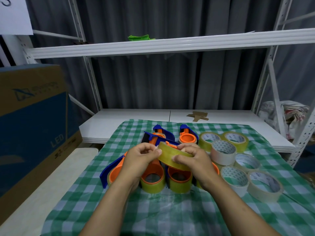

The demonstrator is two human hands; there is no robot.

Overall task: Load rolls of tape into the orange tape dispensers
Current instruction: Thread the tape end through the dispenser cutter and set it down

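Observation:
A yellowish clear tape roll (172, 156) is held up above the green checked cloth (153, 210). My right hand (192, 159) grips its right side, thumb on the outer face. My left hand (141, 157) pinches the roll's left edge, apparently at the loose tape end. Under my hands lie several orange and blue tape dispensers, two of them (153, 178) (179, 180) with tape rolls on their orange hubs. Two more dispensers (163, 132) (188, 136) lie farther back. The dispenser right behind the held roll is mostly hidden.
Several loose tape rolls (238, 160) lie in a cluster on the cloth to the right. A large cardboard box (30, 120) stands at the left. White metal shelving (170, 43) rises behind, with cardboard scraps (197, 115) on the white board.

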